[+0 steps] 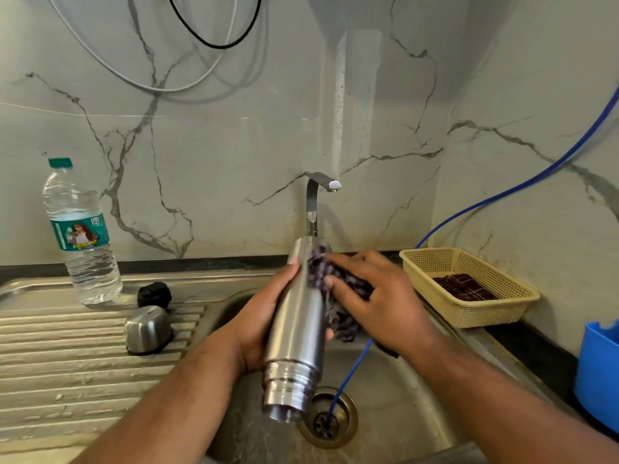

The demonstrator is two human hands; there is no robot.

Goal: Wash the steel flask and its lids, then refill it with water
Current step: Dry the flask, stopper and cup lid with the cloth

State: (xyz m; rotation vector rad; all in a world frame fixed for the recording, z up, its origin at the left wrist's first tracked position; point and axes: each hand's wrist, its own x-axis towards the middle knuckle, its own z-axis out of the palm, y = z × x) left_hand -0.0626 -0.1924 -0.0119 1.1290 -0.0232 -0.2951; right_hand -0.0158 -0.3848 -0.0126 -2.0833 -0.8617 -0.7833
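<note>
Looking down over the sink (412, 390), we see both forearms reaching forward from the lower edge and meeting at the steel flask (296, 333). The flask is in the air above the basin, tilted. Its open threaded mouth points down toward us, just beside the drain (326, 418), and its closed base points up toward the tap (316, 199).

The left hand (264, 316) comes from the left side and grips the flask around the middle of the body. The thumb lies along the near side, and one fingertip shows past the right edge of the steel. The right hand (378, 296) comes from the right with the back of the hand up. Its fingers are bent over a purple scrubber (330, 279) and press it against the upper part of the flask; the thumb is hidden from us. So the two hands are close together, with only the flask and the scrubber between them. The flask and scrubber look a little blurred.

On the ribbed draining board (67, 363) at the left lie the steel lid (147, 328) and, just behind it, the black lid (154, 295). Both are well apart from the flask. A plastic water bottle (82, 236) stands upright behind them.

A thin blue tube (502, 192) runs from the right wall down into the drain. At the right a cream basket (485, 318) holds a dark cloth (464, 287), and a blue container (599, 373) stands at the edge.
</note>
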